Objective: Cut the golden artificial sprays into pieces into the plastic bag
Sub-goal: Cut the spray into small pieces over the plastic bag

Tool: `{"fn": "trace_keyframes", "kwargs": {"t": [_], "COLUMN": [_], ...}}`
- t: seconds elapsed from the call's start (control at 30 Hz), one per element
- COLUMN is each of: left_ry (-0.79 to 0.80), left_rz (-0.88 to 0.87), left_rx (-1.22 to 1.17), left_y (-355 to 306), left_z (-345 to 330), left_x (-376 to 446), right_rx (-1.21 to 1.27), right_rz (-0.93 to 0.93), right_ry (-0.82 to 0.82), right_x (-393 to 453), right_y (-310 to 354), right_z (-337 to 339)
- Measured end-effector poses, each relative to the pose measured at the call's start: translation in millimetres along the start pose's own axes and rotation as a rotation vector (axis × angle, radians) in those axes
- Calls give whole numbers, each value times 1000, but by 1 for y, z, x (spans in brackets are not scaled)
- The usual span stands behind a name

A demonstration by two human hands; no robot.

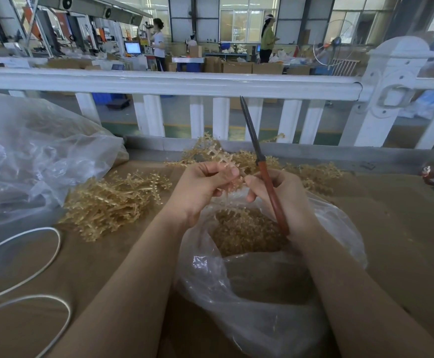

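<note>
over the brown table (391, 228), left hand (200, 187) pinching a golden spray (226, 157), right hand (277, 192) gripping scissors (259, 161)

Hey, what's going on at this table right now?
A person is trimming golden sprays. The left hand pinches one golden spray above the open plastic bag, which already holds cut pieces. The right hand grips closed scissors, blades pointing up. More uncut sprays lie alongside.

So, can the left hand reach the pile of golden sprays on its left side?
Probably yes: the pile of golden sprays lies uncovered beside the left hand, but it must first release its spray.
</note>
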State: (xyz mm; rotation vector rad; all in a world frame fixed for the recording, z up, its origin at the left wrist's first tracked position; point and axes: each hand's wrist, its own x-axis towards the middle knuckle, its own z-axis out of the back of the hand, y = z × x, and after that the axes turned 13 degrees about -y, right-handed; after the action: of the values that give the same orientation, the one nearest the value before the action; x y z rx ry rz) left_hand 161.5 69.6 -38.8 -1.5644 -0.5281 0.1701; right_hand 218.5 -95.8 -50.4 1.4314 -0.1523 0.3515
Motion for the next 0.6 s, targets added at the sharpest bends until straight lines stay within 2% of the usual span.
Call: {"fn": "trace_keyframes", "kwargs": {"t": [0.1, 0.23, 0.43, 0.6], "left_ry": [-45, -116, -130, -90], "left_rz": [-67, -136, -163, -160], "left_rx": [-16, -55, 10, -7], "left_y": [2, 1, -3, -7], "left_z": [-1, 0, 7, 7], "left_x": [1, 2, 3, 0], "right_rx": [-37, -282, -601, -651], "right_rz": [52, 149, 279, 317], "right_ry": [-12, -85, -82, -97], "right_x": [0, 0, 0, 0], "right_y": [-3, -8, -13, -15], "right_z": [1, 1, 2, 2]}}
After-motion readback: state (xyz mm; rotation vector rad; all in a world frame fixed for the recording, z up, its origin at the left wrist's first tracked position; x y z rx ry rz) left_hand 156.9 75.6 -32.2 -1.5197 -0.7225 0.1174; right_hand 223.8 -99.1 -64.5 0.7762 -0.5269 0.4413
